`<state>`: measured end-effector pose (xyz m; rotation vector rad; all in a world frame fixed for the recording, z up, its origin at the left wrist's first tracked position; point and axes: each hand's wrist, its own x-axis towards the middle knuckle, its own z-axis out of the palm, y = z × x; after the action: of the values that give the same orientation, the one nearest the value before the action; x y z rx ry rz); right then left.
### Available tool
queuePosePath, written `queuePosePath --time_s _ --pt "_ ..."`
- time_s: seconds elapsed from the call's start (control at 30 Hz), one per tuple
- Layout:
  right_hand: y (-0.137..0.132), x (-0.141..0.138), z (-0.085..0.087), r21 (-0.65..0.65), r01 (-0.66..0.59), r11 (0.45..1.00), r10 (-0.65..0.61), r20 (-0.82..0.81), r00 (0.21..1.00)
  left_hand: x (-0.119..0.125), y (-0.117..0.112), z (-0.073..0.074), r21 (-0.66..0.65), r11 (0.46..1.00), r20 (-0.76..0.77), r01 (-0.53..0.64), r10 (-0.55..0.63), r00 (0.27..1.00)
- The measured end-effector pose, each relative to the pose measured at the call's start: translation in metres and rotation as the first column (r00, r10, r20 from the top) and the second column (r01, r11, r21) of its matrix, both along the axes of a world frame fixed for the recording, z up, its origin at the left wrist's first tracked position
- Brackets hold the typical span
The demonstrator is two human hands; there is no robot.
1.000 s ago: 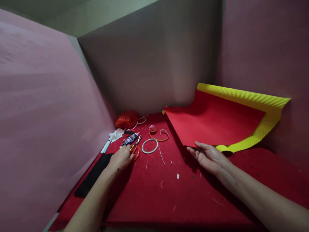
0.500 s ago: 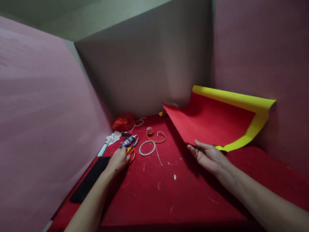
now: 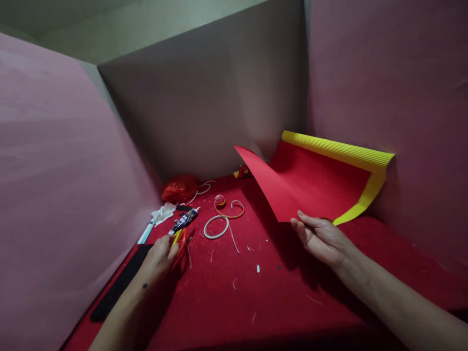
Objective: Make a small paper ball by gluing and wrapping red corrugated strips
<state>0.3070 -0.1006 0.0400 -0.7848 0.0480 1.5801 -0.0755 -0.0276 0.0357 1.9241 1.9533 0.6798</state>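
Note:
My left hand (image 3: 161,257) is closed on a pair of scissors (image 3: 182,243) with orange-red and yellow handles, at the left above the cloth. Their blades are hard to make out against the red. Between the thumb and fingers of my right hand (image 3: 322,240) is the near corner of a red paper sheet (image 3: 292,192), its front edge lifted. Behind that sheet, yellow corrugated paper (image 3: 338,148) curls into a roll and also shows along the right side. A dark tube (image 3: 185,220) lies just beyond my left hand.
Red cloth (image 3: 219,302) covers the surface, scattered with thread scraps. A white ring (image 3: 215,227), an orange strip loop (image 3: 237,215) and a small pink-and-yellow roll (image 3: 220,200) lie mid-surface. At the left are a red plastic bag (image 3: 180,188), white tissue (image 3: 163,213) and a black flat piece (image 3: 120,287). Pink and grey panels enclose the sides.
My left hand has drawn the scissors nearer, away from the tube. My right hand has raised the red sheet's edge a little higher. The view has shifted slightly right.

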Motion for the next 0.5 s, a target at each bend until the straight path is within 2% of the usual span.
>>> queuePosePath --time_s 0.1,0.23,0.4,0.5 --pt "-0.009 0.008 0.002 0.007 0.004 1.000 -0.004 0.009 1.000 0.008 -0.014 0.010 -0.002 0.999 0.278 0.044 -0.042 0.960" --pt "-0.024 0.024 0.002 0.035 0.005 0.999 -0.005 -0.015 1.000 0.024 -0.032 0.016 -0.025 0.991 0.565 0.133 -0.096 0.820" --pt "-0.055 0.043 0.002 0.136 0.053 0.989 -0.054 0.004 0.999 0.051 -0.051 0.025 0.030 0.978 0.751 0.208 -0.159 0.640" --pt "-0.084 0.055 -0.010 0.224 -0.042 0.974 0.018 0.110 0.994 0.070 -0.065 0.036 0.065 0.961 0.841 0.270 -0.198 0.503"
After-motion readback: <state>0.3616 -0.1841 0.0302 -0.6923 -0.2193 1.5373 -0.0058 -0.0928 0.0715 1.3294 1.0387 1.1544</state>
